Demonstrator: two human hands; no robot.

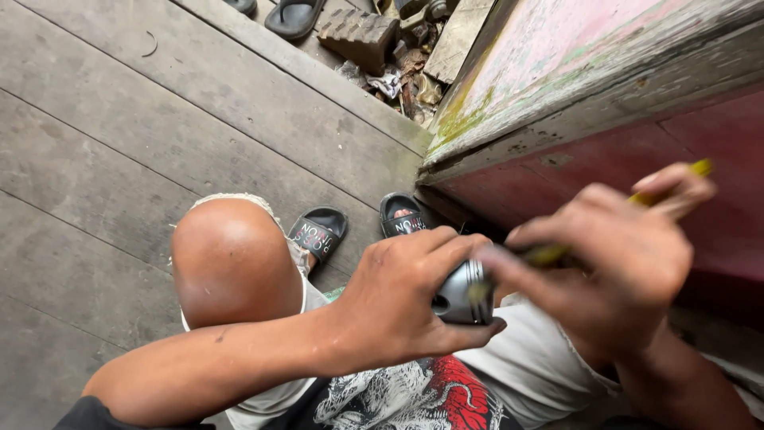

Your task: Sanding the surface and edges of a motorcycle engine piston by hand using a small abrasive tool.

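Note:
My left hand [402, 299] grips a small grey metal cylinder with ringed grooves, like an engine piston [461, 293], held above my lap. My right hand [617, 259] holds a thin yellow-handled tool [549, 255], its handle end sticking out past my fingers at the upper right [700, 167]. The tool's working end points at the piston's side; the tip is blurred. Both hands are close together, right of my bare knee [231, 259].
I sit on grey wooden floorboards [119, 143]. Two black slide sandals [322, 231] lie by my feet. A weathered red and pink wooden wall [605, 87] stands at the right. Another sandal [293, 16], a brick-like block [362, 36] and litter lie beyond the floor's edge.

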